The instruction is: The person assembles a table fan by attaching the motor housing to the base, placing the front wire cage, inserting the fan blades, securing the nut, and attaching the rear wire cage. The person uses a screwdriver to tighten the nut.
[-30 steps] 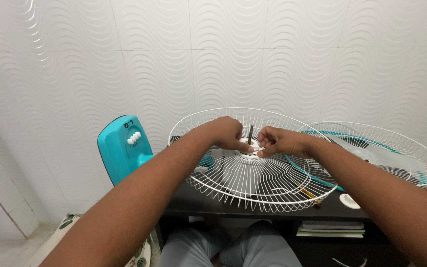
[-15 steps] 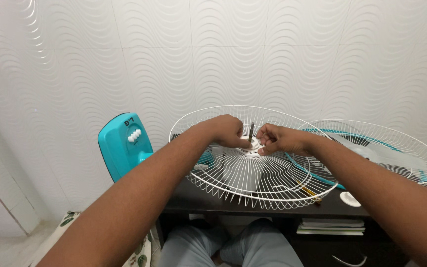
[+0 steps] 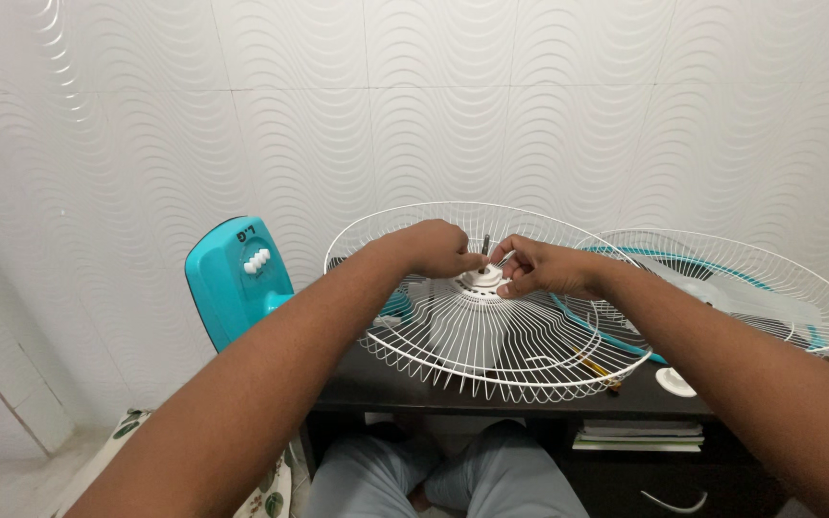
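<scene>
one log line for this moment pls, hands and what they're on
left hand on white hub ring | right hand pinching at motor shaft | rear fan guard on dark table

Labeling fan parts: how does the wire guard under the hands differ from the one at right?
The near guard is bare white wire with a shaft through its hub; both hands meet there. The far guard carries a teal rim band, with nobody touching it. Both are round, white and lie flat.

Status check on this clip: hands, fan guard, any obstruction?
Left hand and right hand pinch at hub around shaft. White rear guard seated on motor. No obstruction.
</scene>
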